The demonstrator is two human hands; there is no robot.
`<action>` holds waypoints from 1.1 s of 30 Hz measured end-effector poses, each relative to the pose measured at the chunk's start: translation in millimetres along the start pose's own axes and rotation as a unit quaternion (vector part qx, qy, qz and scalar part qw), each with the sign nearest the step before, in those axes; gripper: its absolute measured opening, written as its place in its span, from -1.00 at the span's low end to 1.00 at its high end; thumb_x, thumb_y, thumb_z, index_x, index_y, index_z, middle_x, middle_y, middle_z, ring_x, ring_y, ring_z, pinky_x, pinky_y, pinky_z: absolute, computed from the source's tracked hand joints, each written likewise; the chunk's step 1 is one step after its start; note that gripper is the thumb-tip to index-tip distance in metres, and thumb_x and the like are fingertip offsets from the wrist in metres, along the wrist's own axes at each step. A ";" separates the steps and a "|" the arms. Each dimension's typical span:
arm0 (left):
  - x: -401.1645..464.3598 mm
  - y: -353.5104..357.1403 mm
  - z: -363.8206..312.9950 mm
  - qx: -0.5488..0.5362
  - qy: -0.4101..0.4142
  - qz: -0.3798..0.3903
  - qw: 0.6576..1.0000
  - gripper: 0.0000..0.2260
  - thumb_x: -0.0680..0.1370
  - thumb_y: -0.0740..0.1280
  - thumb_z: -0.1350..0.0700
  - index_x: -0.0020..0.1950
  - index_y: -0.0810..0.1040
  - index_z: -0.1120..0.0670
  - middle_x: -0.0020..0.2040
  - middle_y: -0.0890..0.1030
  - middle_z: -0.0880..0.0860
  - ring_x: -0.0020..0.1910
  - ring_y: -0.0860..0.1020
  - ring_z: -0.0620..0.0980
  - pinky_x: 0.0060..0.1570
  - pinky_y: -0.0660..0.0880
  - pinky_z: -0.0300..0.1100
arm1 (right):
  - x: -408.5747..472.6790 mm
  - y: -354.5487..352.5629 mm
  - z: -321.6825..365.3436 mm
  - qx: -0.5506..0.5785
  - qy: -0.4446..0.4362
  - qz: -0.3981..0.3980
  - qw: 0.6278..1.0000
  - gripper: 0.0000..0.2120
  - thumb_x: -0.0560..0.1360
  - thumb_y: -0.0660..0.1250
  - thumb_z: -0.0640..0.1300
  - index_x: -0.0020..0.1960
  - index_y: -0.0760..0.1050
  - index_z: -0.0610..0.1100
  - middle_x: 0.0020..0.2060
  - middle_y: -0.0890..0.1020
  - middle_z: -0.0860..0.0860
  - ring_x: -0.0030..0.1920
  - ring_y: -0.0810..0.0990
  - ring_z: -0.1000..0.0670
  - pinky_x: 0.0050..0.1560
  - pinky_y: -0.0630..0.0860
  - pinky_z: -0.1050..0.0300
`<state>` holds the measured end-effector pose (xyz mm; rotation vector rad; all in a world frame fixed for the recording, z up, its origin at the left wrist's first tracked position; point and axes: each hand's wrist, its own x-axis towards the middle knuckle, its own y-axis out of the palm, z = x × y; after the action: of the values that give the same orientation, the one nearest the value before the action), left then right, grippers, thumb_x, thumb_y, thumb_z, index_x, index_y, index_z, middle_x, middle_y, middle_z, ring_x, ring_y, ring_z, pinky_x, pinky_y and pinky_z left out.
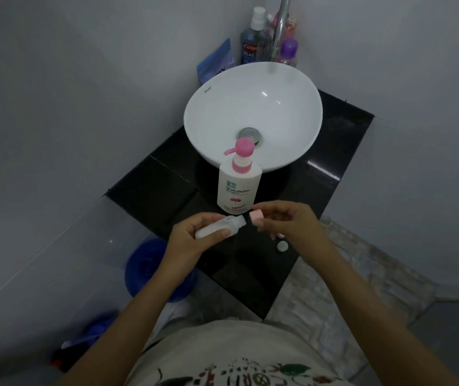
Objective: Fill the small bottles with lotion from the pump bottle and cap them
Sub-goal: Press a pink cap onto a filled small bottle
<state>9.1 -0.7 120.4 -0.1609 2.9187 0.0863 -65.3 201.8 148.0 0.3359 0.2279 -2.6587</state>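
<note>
A white pump bottle [238,185] with a pink pump head stands on the black counter [150,188], in front of the sink. My left hand [192,238] grips a small translucent bottle [220,228] lying sideways, its open neck pointing right. My right hand [286,221] pinches a pale pink cap [256,216] just right of that neck, a small gap between them. A small white round lid [281,246] lies on the counter below my right hand.
A white bowl sink [253,112] with a chrome tap [279,29] fills the counter's back. Behind it stand a mouthwash bottle [250,43], a purple-capped bottle [288,52] and a blue pouch [216,64]. A blue bucket [147,266] sits on the floor at left.
</note>
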 end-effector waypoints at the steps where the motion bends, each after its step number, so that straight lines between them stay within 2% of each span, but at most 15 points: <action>1: 0.3 1.4 -0.9 0.005 0.003 0.007 1.000 -0.67 0.36 0.46 0.06 0.09 0.63 0.11 0.03 0.69 0.03 0.04 0.63 -0.07 -0.01 0.58 -0.28 | -5.4 2.9 2.7 -0.007 -0.011 0.003 1.000 -0.76 0.39 0.44 -0.29 0.04 0.63 -0.13 -0.26 0.69 0.00 -0.36 0.59 0.17 -0.39 0.48 0.34; 4: 0.7 4.3 -2.7 0.014 0.008 0.022 1.000 -0.66 0.33 0.46 0.00 0.08 0.64 0.05 0.03 0.69 0.00 0.04 0.63 -0.08 -0.01 0.58 -0.26 | -14.6 6.6 6.6 -0.040 -0.037 -0.014 0.998 -0.72 0.41 0.41 -0.35 0.10 0.61 -0.19 -0.15 0.65 -0.09 -0.34 0.55 0.18 -0.34 0.51 0.33; 7: 0.2 5.5 -4.6 -0.001 0.002 0.036 0.999 -0.67 0.31 0.47 -0.03 0.05 0.66 -0.01 0.03 0.69 0.00 0.04 0.63 -0.06 -0.02 0.58 -0.26 | -18.7 6.0 10.7 -0.069 -0.067 -0.023 0.995 -0.68 0.41 0.39 -0.38 0.12 0.59 -0.14 -0.07 0.63 -0.09 -0.25 0.57 0.17 -0.27 0.56 0.30; 11: -0.9 8.6 -8.6 0.003 0.007 0.054 0.999 -0.67 0.31 0.47 -0.02 0.06 0.65 0.01 0.04 0.69 0.00 0.05 0.63 -0.06 -0.02 0.58 -0.25 | -24.8 1.1 15.6 -0.077 -0.109 -0.019 0.991 -0.63 0.39 0.39 -0.41 0.14 0.55 -0.12 -0.04 0.63 -0.08 -0.14 0.62 0.12 -0.19 0.59 0.26; 15: -2.2 11.0 -12.7 0.006 0.016 0.053 0.998 -0.67 0.33 0.46 0.02 0.07 0.65 0.05 0.03 0.68 0.01 0.05 0.62 -0.06 -0.02 0.58 -0.26 | -28.6 -1.8 19.3 -0.097 -0.115 0.002 0.989 -0.65 0.39 0.39 -0.40 0.12 0.57 -0.12 0.01 0.64 -0.09 -0.11 0.63 0.12 -0.16 0.59 0.26; 18: -3.6 10.9 -14.7 0.011 0.020 0.058 0.998 -0.68 0.34 0.45 0.04 0.08 0.65 0.07 0.05 0.67 0.01 0.08 0.61 -0.06 -0.02 0.58 -0.24 | -29.7 3.6 19.2 -0.124 -0.107 -0.001 0.987 -0.76 0.43 0.39 -0.29 0.07 0.59 -0.11 -0.14 0.65 0.03 -0.25 0.62 0.17 -0.26 0.57 0.29; 20: -4.8 10.5 -16.5 0.013 0.022 0.061 0.998 -0.70 0.33 0.45 0.01 0.05 0.65 0.00 0.03 0.67 -0.07 0.07 0.60 -0.13 -0.06 0.57 -0.30 | -28.4 8.4 17.3 -0.155 -0.076 -0.025 0.985 -0.90 0.47 0.35 -0.05 -0.06 0.60 -0.04 -0.36 0.63 0.12 -0.43 0.58 0.17 -0.40 0.50 0.31; 22: -6.0 10.4 -18.4 0.011 0.027 0.066 0.997 -0.72 0.31 0.44 -0.02 0.01 0.64 -0.07 0.01 0.67 -0.15 0.05 0.60 -0.18 -0.07 0.55 -0.35 | -27.0 8.4 17.1 -0.176 -0.060 -0.032 0.982 -0.77 0.44 0.26 0.18 -0.12 0.56 0.04 -0.41 0.61 0.12 -0.47 0.55 0.17 -0.44 0.44 0.36; 23: -6.1 10.3 -18.9 0.005 0.029 0.065 0.997 -0.73 0.31 0.45 -0.03 0.00 0.64 -0.08 0.00 0.67 -0.16 0.05 0.60 -0.18 -0.07 0.55 -0.36 | -26.6 5.9 16.9 -0.172 -0.063 -0.016 0.983 -0.78 0.43 0.27 0.20 -0.06 0.53 0.09 -0.34 0.62 0.11 -0.42 0.57 0.15 -0.42 0.46 0.36; 25: -6.3 10.0 -19.3 -0.006 0.032 0.061 0.998 -0.73 0.31 0.45 -0.01 0.00 0.65 -0.06 0.00 0.68 -0.15 0.06 0.61 -0.17 -0.06 0.54 -0.36 | -26.8 -0.3 17.7 -0.170 -0.084 0.029 0.982 -0.75 0.44 0.39 0.03 0.09 0.45 0.14 -0.19 0.61 0.10 -0.28 0.61 0.10 -0.32 0.54 0.31; 27: -6.6 9.8 -19.3 -0.005 0.035 0.063 0.997 -0.72 0.32 0.45 0.02 0.02 0.65 -0.02 -0.01 0.69 -0.13 0.05 0.61 -0.16 -0.06 0.54 -0.35 | -28.4 0.2 16.8 -0.185 -0.097 0.038 0.977 -0.80 0.45 0.39 -0.07 0.05 0.49 0.09 -0.21 0.62 0.10 -0.32 0.61 0.11 -0.38 0.54 0.30; 28: -6.7 9.8 -19.1 0.000 0.036 0.065 0.997 -0.72 0.33 0.45 0.03 0.02 0.64 -0.01 -0.01 0.69 -0.13 0.05 0.61 -0.16 -0.06 0.54 -0.35 | -28.5 3.2 16.9 -0.190 -0.084 0.029 0.978 -0.89 0.46 0.37 0.00 -0.03 0.52 0.07 -0.27 0.62 0.12 -0.38 0.60 0.13 -0.44 0.49 0.34; 30: -7.1 9.8 -19.2 0.005 0.036 0.068 0.997 -0.72 0.33 0.45 0.02 0.02 0.64 -0.02 0.00 0.68 -0.12 0.05 0.61 -0.15 -0.06 0.55 -0.34 | -27.7 8.3 17.1 -0.210 -0.062 -0.009 0.976 -0.75 0.42 0.25 0.24 -0.14 0.51 0.07 -0.35 0.62 0.15 -0.48 0.56 0.15 -0.49 0.42 0.37; 31: -7.2 9.4 -19.5 0.005 0.037 0.069 0.997 -0.72 0.33 0.45 0.02 0.03 0.64 -0.01 0.01 0.68 -0.10 0.06 0.61 -0.14 -0.06 0.55 -0.34 | -28.1 8.0 17.2 -0.209 -0.061 -0.010 0.976 -0.71 0.39 0.23 0.29 -0.12 0.50 0.09 -0.35 0.62 0.15 -0.47 0.56 0.15 -0.47 0.44 0.36; 33: -6.8 8.7 -19.8 0.005 0.044 0.068 0.997 -0.70 0.34 0.45 0.03 0.05 0.64 0.03 0.02 0.68 -0.08 0.07 0.61 -0.13 -0.05 0.54 -0.34 | -28.1 4.3 17.2 -0.195 -0.083 0.021 0.977 -0.78 0.42 0.32 0.17 0.01 0.47 0.13 -0.25 0.61 0.16 -0.36 0.60 0.14 -0.38 0.51 0.34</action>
<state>10.6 7.2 141.6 0.0377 3.0149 0.0871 -42.3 205.9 171.6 -0.0091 0.6674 -2.5081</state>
